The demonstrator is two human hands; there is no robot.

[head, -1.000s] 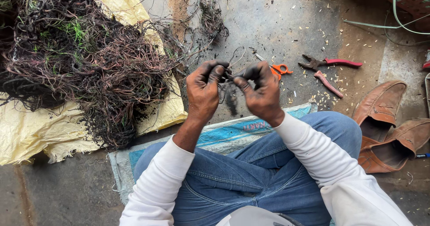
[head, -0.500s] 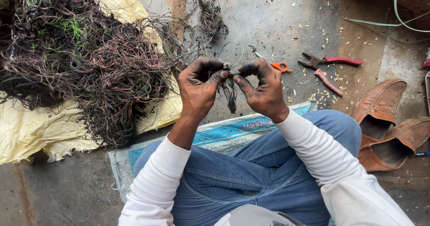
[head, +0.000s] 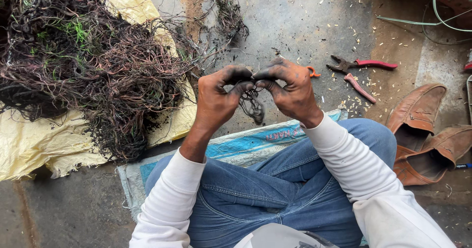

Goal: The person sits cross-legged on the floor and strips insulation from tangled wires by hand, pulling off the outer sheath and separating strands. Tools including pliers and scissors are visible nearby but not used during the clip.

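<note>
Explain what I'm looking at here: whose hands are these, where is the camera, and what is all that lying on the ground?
The single view comes from a camera worn on the person's head, looking down at their own lap and hands. No machine is involved. The person sits on the ground in blue jeans and white sleeves.

The left hand and right hand are blackened with dirt and meet in front, pinching a small tangle of thin wires that hangs between them.

To the left, a big heap of tangled dark wires lies on a yellow sheet. Under the legs is a blue and white woven sack. To the right on the concrete floor lie red-handled pliers, an orange-handled tool mostly hidden behind the right hand, and a pair of brown shoes.
</note>
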